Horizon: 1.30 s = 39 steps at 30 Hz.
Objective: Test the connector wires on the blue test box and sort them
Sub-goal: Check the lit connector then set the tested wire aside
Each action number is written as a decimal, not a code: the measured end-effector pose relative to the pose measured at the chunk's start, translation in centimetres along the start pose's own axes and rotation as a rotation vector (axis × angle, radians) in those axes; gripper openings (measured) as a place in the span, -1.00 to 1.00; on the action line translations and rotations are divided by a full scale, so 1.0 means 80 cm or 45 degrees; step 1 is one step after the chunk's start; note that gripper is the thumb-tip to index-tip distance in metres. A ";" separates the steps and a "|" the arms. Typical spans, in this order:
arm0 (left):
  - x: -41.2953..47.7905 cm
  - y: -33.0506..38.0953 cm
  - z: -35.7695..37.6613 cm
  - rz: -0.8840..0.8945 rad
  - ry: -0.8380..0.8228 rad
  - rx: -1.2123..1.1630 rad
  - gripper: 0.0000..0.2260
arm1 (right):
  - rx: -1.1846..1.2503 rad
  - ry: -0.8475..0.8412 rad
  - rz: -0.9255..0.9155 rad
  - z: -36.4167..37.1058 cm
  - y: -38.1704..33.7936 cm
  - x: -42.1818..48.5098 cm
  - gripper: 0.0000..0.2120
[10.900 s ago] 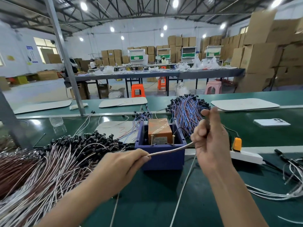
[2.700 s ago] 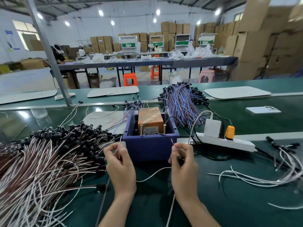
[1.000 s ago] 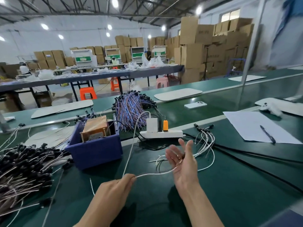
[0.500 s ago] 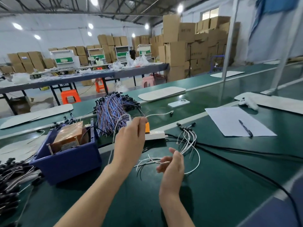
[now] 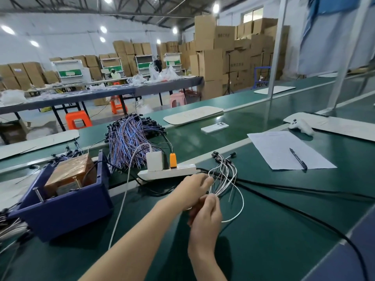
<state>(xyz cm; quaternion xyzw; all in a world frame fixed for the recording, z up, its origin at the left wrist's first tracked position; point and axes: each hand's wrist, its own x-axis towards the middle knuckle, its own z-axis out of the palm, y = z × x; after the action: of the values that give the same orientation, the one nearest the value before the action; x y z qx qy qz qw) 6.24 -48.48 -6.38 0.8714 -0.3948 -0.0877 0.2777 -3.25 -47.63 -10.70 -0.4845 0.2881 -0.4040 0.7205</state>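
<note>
The blue test box (image 5: 67,209) stands at the left with a brown transformer (image 5: 69,175) inside. A small bundle of white connector wires (image 5: 225,177) lies on the green table to the right of the box, black plugs pointing away. My left hand (image 5: 192,189) and my right hand (image 5: 207,218) meet at the near ends of this bundle, fingers pinched on the wires. A pile of blue-purple wires (image 5: 129,138) lies behind the box. Part of the untested wire heap (image 5: 10,226) shows at the left edge.
A white power strip (image 5: 168,172) with a white charger and an orange plug sits between box and bundle. Black cables (image 5: 304,191) run right across the table. A paper sheet with a pen (image 5: 298,159), a phone (image 5: 215,127) and a white controller (image 5: 300,125) lie farther right.
The view has kept turning right, away from the box. My left hand has come down from near the power strip and joined the right hand on the sorted wire bundle.
</note>
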 end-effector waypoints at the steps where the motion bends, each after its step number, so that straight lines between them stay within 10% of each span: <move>1: -0.009 -0.006 -0.009 0.021 -0.019 0.013 -0.70 | -0.033 -0.045 -0.022 0.001 0.000 -0.002 -0.60; 8: -0.136 -0.072 -0.083 0.101 -0.019 -0.049 -0.78 | -0.371 -0.498 -0.304 0.005 0.005 -0.034 -0.61; 21: -0.388 -0.223 -0.182 -0.518 0.726 0.150 -0.81 | -0.827 -1.484 -0.696 0.142 0.040 -0.156 -0.62; 39: -0.410 -0.297 -0.215 -0.894 0.246 1.416 -0.79 | -0.791 -1.468 -0.340 0.143 0.073 -0.149 -0.69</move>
<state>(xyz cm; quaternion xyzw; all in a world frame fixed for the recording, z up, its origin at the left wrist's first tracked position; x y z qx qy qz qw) 5.75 -4.47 -7.39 0.9657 -0.0471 0.1224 -0.2242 1.71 -30.84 -11.65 -0.8393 -0.1024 -0.0644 0.5301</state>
